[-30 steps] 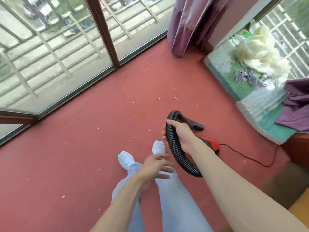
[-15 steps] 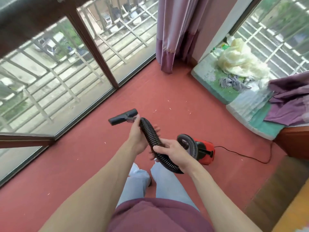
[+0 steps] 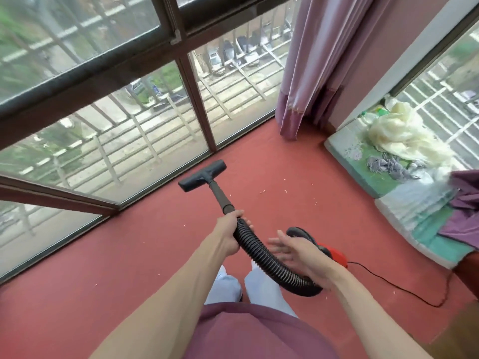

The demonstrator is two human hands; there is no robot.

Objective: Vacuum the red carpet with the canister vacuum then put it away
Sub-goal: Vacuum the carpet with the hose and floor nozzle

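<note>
The left hand [image 3: 230, 229] is wrapped round the hose [image 3: 261, 257] right where the wand [image 3: 219, 193] starts. The right hand [image 3: 293, 251] is held open and loose at its 3 o'clock, nothing gripped. The floor head [image 3: 202, 172] is pointed out at 11 o'clock by the window, and the red canister [image 3: 333, 252] is parked at 4 o'clock. Vacuuming looks barely started: pale bits [image 3: 261, 192] are scattered on the red carpet [image 3: 285, 156] toward 1 o'clock, so the head probably needs sweeping there.
</note>
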